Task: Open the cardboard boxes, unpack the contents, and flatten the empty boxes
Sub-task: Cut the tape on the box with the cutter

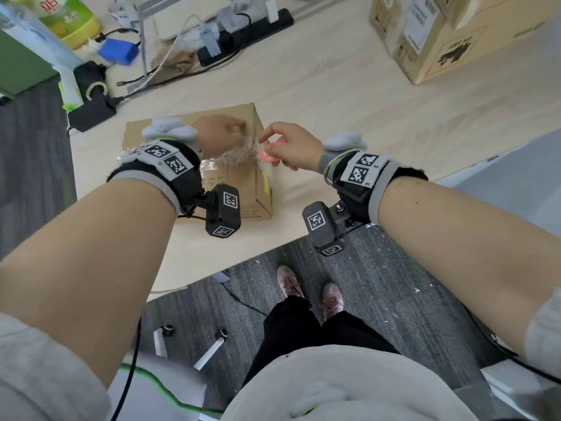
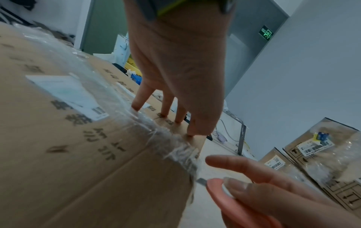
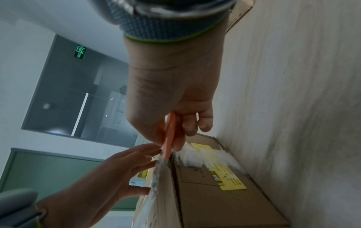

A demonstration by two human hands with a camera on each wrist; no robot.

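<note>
A taped brown cardboard box [image 1: 236,183] lies on the pale table [image 1: 349,95], with crumpled clear tape [image 1: 233,153] along its top right edge. My left hand [image 1: 223,133] rests on the box top, its straight fingers [image 2: 166,106] pressing down beside the tape [image 2: 166,138]. Just to the right, my right hand [image 1: 288,144] grips a pink box cutter [image 1: 268,156]. The cutter's short blade [image 2: 202,180] sits at the box's [image 2: 78,154] taped corner edge. From the right wrist, the cutter [image 3: 170,131] points down at the seam on the box [image 3: 215,192].
Larger cardboard boxes [image 1: 440,34] stand at the back right. A black power strip [image 1: 246,34] with cables, a blue pack [image 1: 118,51] and a black device [image 1: 91,95] crowd the back left. The table's front edge [image 1: 243,256] runs close below the box.
</note>
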